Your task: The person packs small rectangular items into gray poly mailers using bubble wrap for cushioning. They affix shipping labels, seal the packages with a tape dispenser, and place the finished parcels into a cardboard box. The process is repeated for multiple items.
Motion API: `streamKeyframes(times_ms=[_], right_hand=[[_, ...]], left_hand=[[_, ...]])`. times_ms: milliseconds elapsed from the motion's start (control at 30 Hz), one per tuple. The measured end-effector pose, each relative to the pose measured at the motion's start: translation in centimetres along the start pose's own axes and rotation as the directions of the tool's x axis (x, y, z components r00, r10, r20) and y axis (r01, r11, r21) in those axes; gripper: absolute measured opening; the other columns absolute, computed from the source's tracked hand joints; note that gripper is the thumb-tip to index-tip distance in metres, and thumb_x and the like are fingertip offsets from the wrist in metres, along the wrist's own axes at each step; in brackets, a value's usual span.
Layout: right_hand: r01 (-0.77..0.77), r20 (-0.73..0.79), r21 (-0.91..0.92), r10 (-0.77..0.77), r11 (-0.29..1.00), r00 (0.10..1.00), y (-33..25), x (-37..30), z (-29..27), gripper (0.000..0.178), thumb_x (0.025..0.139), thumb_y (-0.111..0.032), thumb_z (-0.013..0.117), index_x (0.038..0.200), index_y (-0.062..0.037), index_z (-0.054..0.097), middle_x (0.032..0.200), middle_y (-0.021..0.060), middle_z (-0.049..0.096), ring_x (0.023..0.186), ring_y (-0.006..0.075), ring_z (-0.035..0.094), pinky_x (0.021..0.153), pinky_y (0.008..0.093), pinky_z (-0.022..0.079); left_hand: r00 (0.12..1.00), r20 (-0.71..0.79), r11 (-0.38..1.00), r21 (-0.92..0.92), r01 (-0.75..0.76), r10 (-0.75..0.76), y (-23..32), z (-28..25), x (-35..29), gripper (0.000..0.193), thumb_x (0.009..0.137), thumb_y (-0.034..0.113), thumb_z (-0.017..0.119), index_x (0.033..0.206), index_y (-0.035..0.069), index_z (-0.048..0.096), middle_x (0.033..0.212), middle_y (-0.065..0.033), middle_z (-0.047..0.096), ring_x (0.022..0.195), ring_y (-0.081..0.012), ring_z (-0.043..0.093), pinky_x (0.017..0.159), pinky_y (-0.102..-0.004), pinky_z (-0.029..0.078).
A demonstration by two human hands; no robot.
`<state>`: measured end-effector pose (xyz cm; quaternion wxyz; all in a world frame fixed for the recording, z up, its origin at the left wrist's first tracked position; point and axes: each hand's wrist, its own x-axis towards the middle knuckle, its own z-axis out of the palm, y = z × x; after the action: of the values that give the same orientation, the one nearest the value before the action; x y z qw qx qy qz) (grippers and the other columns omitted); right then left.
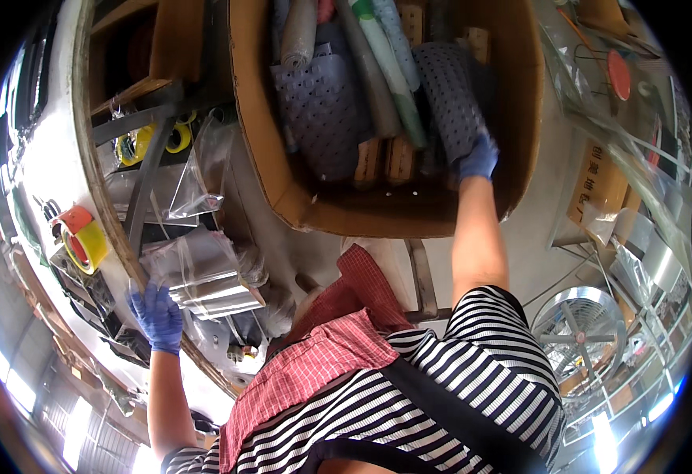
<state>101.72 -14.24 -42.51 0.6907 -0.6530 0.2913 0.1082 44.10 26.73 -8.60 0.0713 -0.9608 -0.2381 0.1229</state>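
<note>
Striped top and red checked apron (pixel 322 355) fill the foreground, both blue-gloved hands out at work.
Left hand (pixel 158 316) is closed on a stack of clear plastic bags (pixel 203 276) at the desk (pixel 97 170) edge, just beside a roll of yellow tape (pixel 85 245). Right hand (pixel 478 158) reaches into the big cardboard box (pixel 282 182), gripping a rolled grey perforated mat (pixel 452 99) among other rolled mats.
</note>
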Motion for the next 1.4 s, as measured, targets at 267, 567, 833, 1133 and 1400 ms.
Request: streamKeyframes(times_ms=[267, 567, 833, 1133, 1400], right_hand=[[0.521, 0.202, 0.023, -0.515, 0.853, 0.833, -36.1, -19.9, 10.6, 0.047, 0.081, -0.016, 0.078, 0.122, -0.004, 0.059, 0.109, 0.0095, 0.063, 0.095, 0.0206, 0.062, 0.089, 0.0322, 0.053], [0.608, 0.558, 0.403, -0.71, 0.684, 0.429, -48.7, -36.9, 6.3, 0.063, 0.083, -0.019, 0.071, 0.137, 0.0062, 0.049, 0.131, 0.0153, 0.058, 0.121, 0.0265, 0.056, 0.109, 0.0403, 0.04], [0.815, 0.671, 0.26, -0.704, 0.518, 0.233, -49.4, -59.4, -0.4, 0.065, 0.076, -0.02, 0.071, 0.133, 0.0053, 0.053, 0.123, 0.0117, 0.06, 0.112, 0.022, 0.057, 0.101, 0.0361, 0.042], [0.436, 0.913, 0.36, -0.408, 0.825, 0.018, -42.0, -83.4, -1.6, 0.074, 0.071, -0.022, 0.069, 0.137, 0.0036, 0.048, 0.124, 0.0204, 0.06, 0.113, 0.0317, 0.062, 0.098, 0.0432, 0.051], [0.225, 0.858, 0.453, -0.354, 0.863, -0.373, -41.2, -94.8, 13.2, 0.051, 0.089, -0.021, 0.062, 0.134, -0.0023, 0.05, 0.118, 0.0195, 0.065, 0.092, 0.0259, 0.067, 0.086, 0.0389, 0.055]], left_hand=[[0.999, -0.052, 0.999, -0.047, 0.008, -0.011, 0.1, 0.0, -1.2, 0.032, 0.078, 0.012, 0.057, 0.109, 0.012, 0.067, 0.123, -0.0091, 0.059, 0.139, -0.0365, 0.035, 0.116, -0.0597, 0.022], [0.967, -0.256, 0.966, -0.254, -0.046, -0.021, -0.1, -0.2, -0.6, 0.036, 0.068, 0.01, 0.063, 0.103, 0.013, 0.07, 0.119, -0.0044, 0.063, 0.141, -0.0319, 0.034, 0.117, -0.0571, 0.021], [0.857, -0.429, 0.69, -0.712, -0.127, -0.285, 6.0, -12.6, -6.8, 0.092, 0.072, 0.04, 0.08, 0.145, 0.002, 0.038, 0.147, -0.0249, 0.039, 0.138, -0.0436, 0.034, 0.114, -0.0503, 0.03], [0.406, -0.899, 0.958, -0.244, -0.153, -0.164, 2.1, -29.2, -25.7, 0.071, 0.082, 0.024, 0.065, 0.148, 0.019, 0.039, 0.14, -0.0266, 0.047, 0.123, -0.0447, 0.053, 0.101, -0.0541, 0.043], [0.471, -0.829, 0.946, -0.194, 0.26, -0.3, -13.5, -35.5, -40.2, 0.056, 0.088, 0.031, 0.068, 0.137, 0.011, 0.052, 0.106, -0.0129, 0.068, 0.095, -0.0284, 0.067, 0.085, -0.0385, 0.054]])
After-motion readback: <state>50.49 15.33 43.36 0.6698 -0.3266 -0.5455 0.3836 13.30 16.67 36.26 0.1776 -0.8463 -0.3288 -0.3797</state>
